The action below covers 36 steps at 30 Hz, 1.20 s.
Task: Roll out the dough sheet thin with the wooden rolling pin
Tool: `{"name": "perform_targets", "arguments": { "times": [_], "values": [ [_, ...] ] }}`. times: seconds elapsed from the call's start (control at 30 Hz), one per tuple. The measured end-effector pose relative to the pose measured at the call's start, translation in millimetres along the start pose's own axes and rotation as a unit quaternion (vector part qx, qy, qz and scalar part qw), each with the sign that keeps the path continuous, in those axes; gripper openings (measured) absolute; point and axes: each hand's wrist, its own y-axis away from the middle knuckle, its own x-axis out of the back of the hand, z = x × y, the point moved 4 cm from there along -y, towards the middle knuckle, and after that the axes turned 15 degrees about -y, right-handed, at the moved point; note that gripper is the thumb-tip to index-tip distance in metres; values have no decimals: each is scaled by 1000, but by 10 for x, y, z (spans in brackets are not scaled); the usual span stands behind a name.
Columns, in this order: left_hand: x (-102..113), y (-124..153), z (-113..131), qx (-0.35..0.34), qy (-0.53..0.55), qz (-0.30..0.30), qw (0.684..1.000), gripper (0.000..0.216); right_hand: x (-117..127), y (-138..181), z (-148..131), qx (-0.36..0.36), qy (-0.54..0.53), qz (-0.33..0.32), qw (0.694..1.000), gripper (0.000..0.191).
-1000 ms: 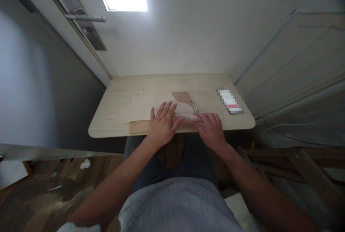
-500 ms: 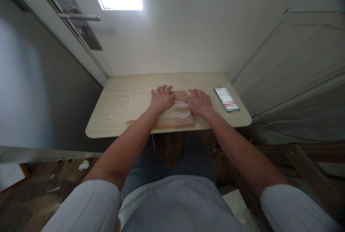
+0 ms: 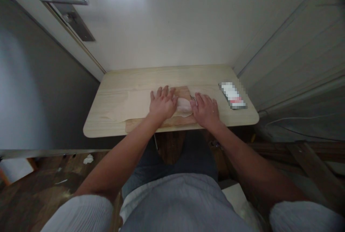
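A thin, pale, flat sheet (image 3: 140,102), whose material I cannot make out, lies over a wooden board (image 3: 180,90) and runs left onto the tabletop. My left hand (image 3: 163,105) rests on the sheet, palm down with the fingers spread. Just right of it the sheet's end shows a whiter, slightly raised patch (image 3: 184,107). My right hand (image 3: 207,110) lies palm down at the board's right end, fingers extended, touching the tip of the sheet. Beside its fingertips shows a curved metal handle (image 3: 193,99) at the board's edge, partly covered by the hand.
The light wooden table (image 3: 107,88) has rounded corners and stands against a white door with a metal lever handle (image 3: 64,0). A phone (image 3: 233,95) with a blurred screen lies at the right. Crumpled tissue (image 3: 88,159) is on the floor at lower left.
My right hand has shifted right and slightly down, uncovering the metal handle. My left hand stays spread on the sheet. The view has tilted a little downward.
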Motion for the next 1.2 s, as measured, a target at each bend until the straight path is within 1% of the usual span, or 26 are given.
{"name": "perform_targets", "arguments": {
  "times": [0.33,0.5,0.6,0.73,0.83,0.93,1.0,1.07,1.13,1.2],
  "values": [
    [69,292,84,13,22,24,999,56,45,342,-61,3,-2,13,1000,59],
    [106,473,125,6,34,33,999,55,32,544,-88,3,-13,24,1000,59],
    [122,631,155,4,38,31,999,55,26,708,-109,2,-13,30,999,60],
    [119,907,189,0,40,33,999,56,39,964,-142,13,-14,40,999,61],
    [100,1061,206,-5,41,38,998,57,64,1047,-147,24,-24,48,998,52],
    [103,1105,205,-10,50,48,998,58,104,966,-147,58,-39,38,997,36],
    [131,1101,161,-8,64,56,996,58,141,855,-139,93,-56,15,994,29],
    [174,1110,39,12,84,67,994,57,195,736,-102,116,-80,-2,990,26],
    [219,1159,-185,52,103,90,989,55,256,628,-31,108,-105,3,989,27],
    [240,1251,-508,108,117,125,979,52,299,541,54,76,-124,18,989,28]
  ]
}}
